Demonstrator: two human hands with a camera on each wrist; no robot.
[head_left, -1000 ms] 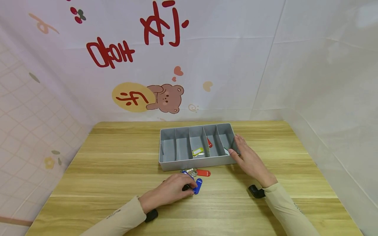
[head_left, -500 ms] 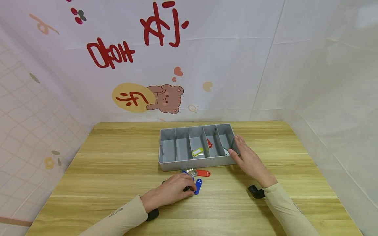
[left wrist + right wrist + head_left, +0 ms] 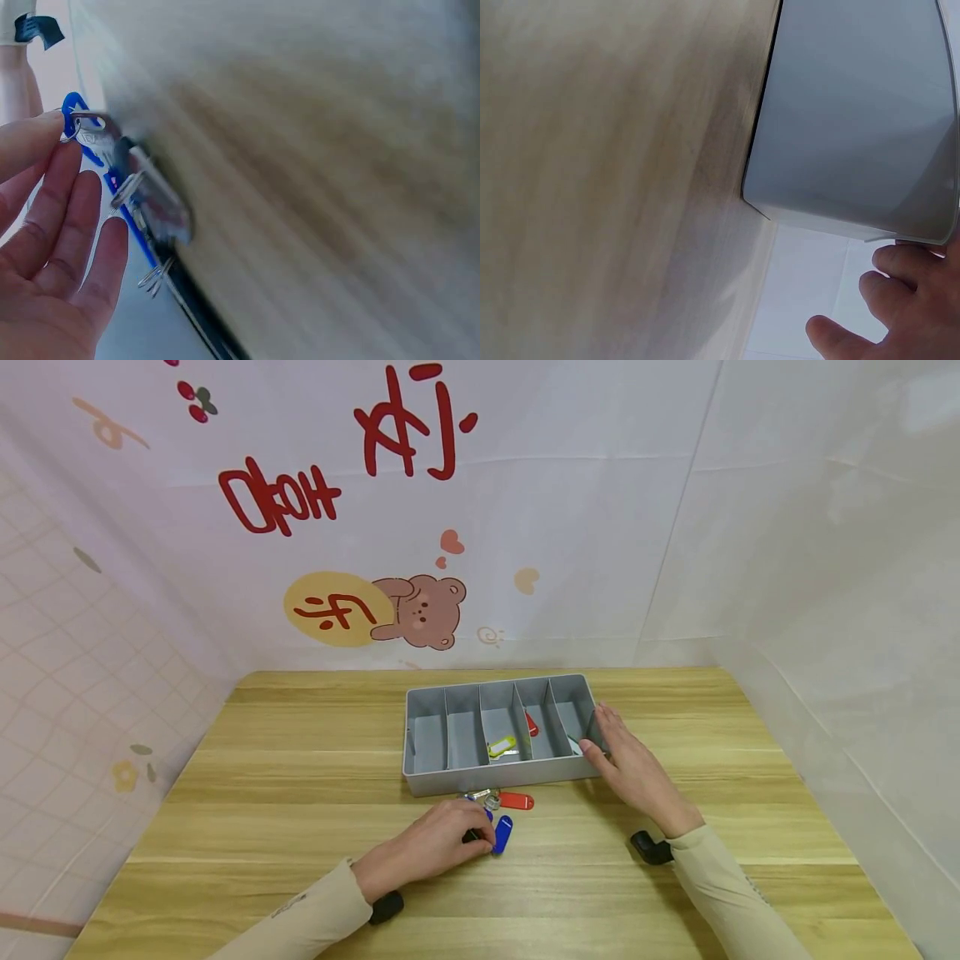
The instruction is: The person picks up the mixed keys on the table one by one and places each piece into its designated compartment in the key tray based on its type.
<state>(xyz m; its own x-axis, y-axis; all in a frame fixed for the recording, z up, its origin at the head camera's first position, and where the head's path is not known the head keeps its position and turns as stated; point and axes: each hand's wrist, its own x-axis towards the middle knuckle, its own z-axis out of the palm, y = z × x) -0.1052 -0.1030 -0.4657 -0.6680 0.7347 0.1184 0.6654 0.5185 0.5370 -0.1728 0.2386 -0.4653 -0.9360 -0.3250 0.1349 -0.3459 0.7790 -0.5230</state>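
Before the tray (image 3: 487,777), left hand (image 3: 431,841) pinches blue key tag (image 3: 503,833) by near end, long axis trayward; right hand (image 3: 643,778), farther, unclenched

My worktop (image 3: 315,760) looks like pale wood, with long grain lines and a smooth top. The grey tray (image 3: 450,782) by its back edge looks like hard plastic, smooth, with a soft shine on its outside wall. At my left fingers (image 3: 34,142), the blue tag (image 3: 503,834) looks like smooth plastic, and the key (image 3: 95,133) beside it looks like shiny metal. The red tags (image 3: 516,801) and the yellow tag (image 3: 502,746) look like plastic too. My sleeves (image 3: 318,906) look like matt cloth. Past the back edge, the sheet (image 3: 600,527) is thin and creased; I can't tell if it's cloth or plastic.
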